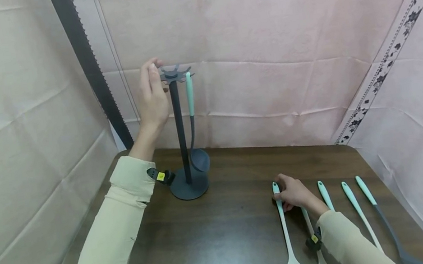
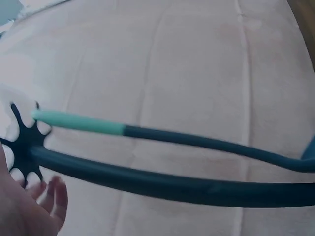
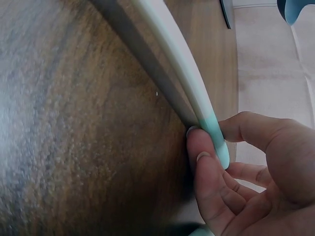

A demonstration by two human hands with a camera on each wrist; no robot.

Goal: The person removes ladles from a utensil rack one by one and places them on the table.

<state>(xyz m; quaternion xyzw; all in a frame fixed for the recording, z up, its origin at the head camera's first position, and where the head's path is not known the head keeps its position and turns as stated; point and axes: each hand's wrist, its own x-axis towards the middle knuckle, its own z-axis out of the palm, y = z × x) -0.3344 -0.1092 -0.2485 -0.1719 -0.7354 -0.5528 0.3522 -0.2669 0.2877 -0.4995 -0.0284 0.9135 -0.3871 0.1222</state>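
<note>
A dark utensil stand (image 1: pixel 180 127) rises from a round base at the back left, topped by a ring of hooks. My left hand (image 1: pixel 153 96) is up at the hooks, thumb and fingers around their left side; in the left wrist view its fingertips (image 2: pixel 60 199) lie beside the hooks. From the stand hangs a dark ladle (image 1: pixel 200 159) with a mint handle. At the front right, my right hand (image 1: pixel 293 192) pinches the mint end of a pale ladle (image 1: pixel 286 235) between thumb and fingers. The handle's shadow falls alongside it on the wood in the right wrist view.
Right of the held ladle, several more mint-handled utensils lie in a row, including a pale one (image 1: pixel 351 200) and a dark one (image 1: pixel 384 220). My right sleeve covers part of them. Pale cloth walls (image 1: pixel 268 73) surround the brown table (image 1: pixel 194 235).
</note>
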